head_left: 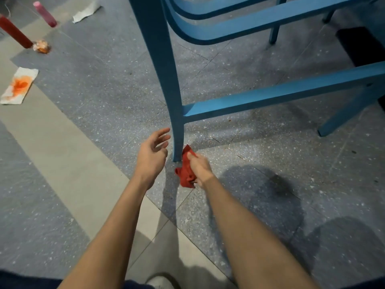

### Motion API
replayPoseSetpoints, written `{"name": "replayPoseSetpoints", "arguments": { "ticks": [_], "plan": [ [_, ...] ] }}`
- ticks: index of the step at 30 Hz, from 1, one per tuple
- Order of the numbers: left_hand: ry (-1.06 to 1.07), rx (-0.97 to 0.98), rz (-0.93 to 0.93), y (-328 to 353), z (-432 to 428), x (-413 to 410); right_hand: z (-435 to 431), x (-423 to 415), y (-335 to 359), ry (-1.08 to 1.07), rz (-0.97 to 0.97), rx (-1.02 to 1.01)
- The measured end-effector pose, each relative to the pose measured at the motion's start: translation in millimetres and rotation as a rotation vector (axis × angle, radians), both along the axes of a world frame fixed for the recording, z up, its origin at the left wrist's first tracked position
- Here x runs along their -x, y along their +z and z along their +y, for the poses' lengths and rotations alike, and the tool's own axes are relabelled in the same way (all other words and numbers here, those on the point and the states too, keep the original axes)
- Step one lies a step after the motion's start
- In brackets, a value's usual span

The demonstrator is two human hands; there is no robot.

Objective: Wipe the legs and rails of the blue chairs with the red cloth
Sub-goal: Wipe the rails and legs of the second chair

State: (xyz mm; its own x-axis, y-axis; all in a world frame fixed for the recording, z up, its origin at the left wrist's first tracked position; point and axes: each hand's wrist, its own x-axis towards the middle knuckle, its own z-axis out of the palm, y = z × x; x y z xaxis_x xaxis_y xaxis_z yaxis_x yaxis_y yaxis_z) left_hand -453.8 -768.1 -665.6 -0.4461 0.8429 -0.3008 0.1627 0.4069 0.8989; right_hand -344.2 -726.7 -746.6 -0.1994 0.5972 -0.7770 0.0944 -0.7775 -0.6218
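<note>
A blue chair leg (166, 69) runs from the top of the view down to the speckled floor, curving at its foot. A blue side rail (270, 94) joins it low down and goes off to the right. My right hand (201, 168) holds the bunched red cloth (186, 170) against the right side of the leg's foot. My left hand (153, 154) hovers just left of the leg with fingers spread, touching nothing. More curved blue rails (208, 28) of stacked chairs show above.
A stained paper napkin (18, 85) lies on the floor at left. Further back are a red leg (14, 32), a pink leg (44, 14), crumpled wrapper (41, 46) and white paper (86, 12). A dark block (362, 46) stands at right.
</note>
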Motion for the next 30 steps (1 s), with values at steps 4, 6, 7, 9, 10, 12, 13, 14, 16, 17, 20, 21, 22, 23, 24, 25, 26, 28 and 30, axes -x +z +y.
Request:
{"name": "replayPoseSetpoints", "arguments": {
  "ticks": [4, 6, 7, 9, 10, 12, 13, 14, 16, 17, 20, 21, 22, 23, 24, 25, 26, 28, 30],
  "plan": [
    [-0.042, -0.049, 0.015, 0.8, 0.8, 4.1, -2.9, 23.5, -3.0, -0.051, 0.008, 0.102],
    [-0.065, -0.045, 0.025, 2.5, -1.6, 3.8, -1.4, 25.4, -0.6, -0.154, 0.047, 0.114],
    [-0.071, -0.046, 0.034, 3.9, -2.1, 2.8, -1.0, 23.4, 2.5, -0.2, 0.081, 0.111],
    [-0.075, -0.048, 0.037, 5.7, -1.7, 1.3, -3.8, 16.9, 6.1, -0.258, 0.147, 0.085],
    [-0.078, -0.049, 0.032, 5.9, -0.9, 1.1, -6.4, 14.5, 6.0, -0.274, 0.164, 0.069],
    [-0.088, -0.051, 0.026, 5.6, 1.8, 1.2, -11.7, 12.4, 4.4, -0.29, 0.17, 0.039],
    [-0.091, -0.051, 0.03, 4.7, 3.2, 1.5, -12.8, 13.6, 2.9, -0.287, 0.164, 0.032],
    [-0.094, -0.055, 0.035, 4.9, 4.6, 0.7, -12.4, 15.4, 1.0, -0.296, 0.163, 0.039],
    [-0.084, -0.071, 0.037, 3.8, 7.1, -0.7, -8.5, 23.6, -8.9, -0.332, 0.162, 0.092],
    [-0.073, -0.079, 0.033, 3.1, 7.8, -1.4, -7.3, 28.6, -11.9, -0.355, 0.167, 0.131],
    [-0.047, -0.096, 0.02, 1.1, 8.9, -3.8, -6.0, 43.2, -16.4, -0.405, 0.143, 0.202],
    [-0.046, -0.098, 0.022, 0.9, 8.9, -3.8, -5.4, 46.1, -16.3, -0.421, 0.124, 0.214],
    [-0.049, -0.098, 0.024, 0.7, 9.0, -3.7, -4.7, 47.4, -16.0, -0.444, 0.113, 0.228],
    [-0.052, -0.097, 0.028, 0.5, 8.8, -3.0, -4.1, 47.8, -15.2, -0.46, 0.117, 0.238],
    [-0.054, -0.097, 0.03, 0.0, 8.4, -2.5, -4.2, 46.7, -10.9, -0.47, 0.14, 0.239],
    [-0.055, -0.101, 0.031, -0.4, 8.3, -1.9, -3.9, 44.5, -6.9, -0.475, 0.18, 0.239],
    [-0.051, -0.107, 0.032, -0.6, 8.5, -1.3, -3.7, 41.7, -1.8, -0.485, 0.23, 0.241],
    [-0.03, -0.113, 0.021, -0.4, 9.2, -2.0, -4.3, 34.9, 8.7, -0.515, 0.331, 0.228],
    [-0.007, -0.118, 0.011, 0.3, 10.0, -3.9, -5.4, 27.9, 21.5, -0.531, 0.406, 0.214]
  ]
}}
